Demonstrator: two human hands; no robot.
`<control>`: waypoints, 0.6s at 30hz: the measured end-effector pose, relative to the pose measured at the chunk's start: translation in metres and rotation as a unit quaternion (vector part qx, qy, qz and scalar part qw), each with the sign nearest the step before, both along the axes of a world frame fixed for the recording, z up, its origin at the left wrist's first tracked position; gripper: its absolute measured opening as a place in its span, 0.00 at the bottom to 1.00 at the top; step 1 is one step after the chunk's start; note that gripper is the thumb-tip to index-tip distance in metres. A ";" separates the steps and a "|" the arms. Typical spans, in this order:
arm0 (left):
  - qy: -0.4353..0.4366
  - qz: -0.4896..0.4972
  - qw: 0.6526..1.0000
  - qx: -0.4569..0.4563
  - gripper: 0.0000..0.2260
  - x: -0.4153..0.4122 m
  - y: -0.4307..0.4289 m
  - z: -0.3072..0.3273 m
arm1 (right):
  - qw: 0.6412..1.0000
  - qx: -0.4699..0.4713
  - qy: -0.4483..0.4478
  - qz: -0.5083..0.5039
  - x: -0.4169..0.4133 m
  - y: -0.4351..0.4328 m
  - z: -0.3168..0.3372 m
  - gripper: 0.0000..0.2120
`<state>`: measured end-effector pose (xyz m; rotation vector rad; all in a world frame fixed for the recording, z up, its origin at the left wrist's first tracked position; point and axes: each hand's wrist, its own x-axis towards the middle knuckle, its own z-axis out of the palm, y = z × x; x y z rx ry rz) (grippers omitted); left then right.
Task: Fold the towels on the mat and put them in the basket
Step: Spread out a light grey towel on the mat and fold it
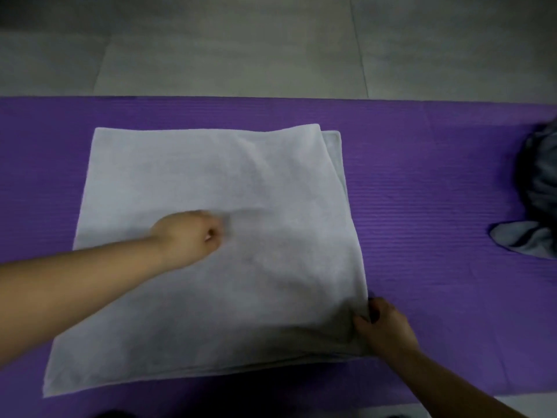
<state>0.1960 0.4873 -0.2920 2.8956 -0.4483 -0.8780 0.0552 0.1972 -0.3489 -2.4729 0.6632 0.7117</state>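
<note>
A white towel [256,176] lies folded over once on the purple mat [437,176], its layers slightly offset at the far right corner. My left hand [190,236] rests on the towel's middle, blurred, with fingers curled against the cloth. My right hand [385,327] pinches the towel's near right corner, thumb on top. The basket is out of view.
A crumpled grey towel [533,206] with dark stripes lies at the mat's right edge. Beyond the mat is grey tiled floor [241,49]. A strip of pale floor shows at the near right.
</note>
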 end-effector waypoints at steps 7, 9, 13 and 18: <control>0.042 0.143 0.975 -0.163 0.21 0.074 -0.199 -0.018 | 0.997 0.012 -0.063 0.053 -0.012 -0.010 -0.010 0.13; 0.039 0.187 0.971 -0.146 0.25 0.076 -0.230 -0.030 | 0.993 -0.003 -0.088 0.079 -0.013 -0.014 -0.012 0.11; -0.007 0.199 0.978 -0.059 0.29 0.073 -0.246 -0.046 | 0.989 -0.028 -0.087 0.117 -0.012 -0.015 -0.013 0.14; -0.016 0.215 0.970 -0.116 0.15 0.078 -0.233 -0.044 | 0.989 0.059 -0.090 0.097 -0.005 -0.020 0.003 0.07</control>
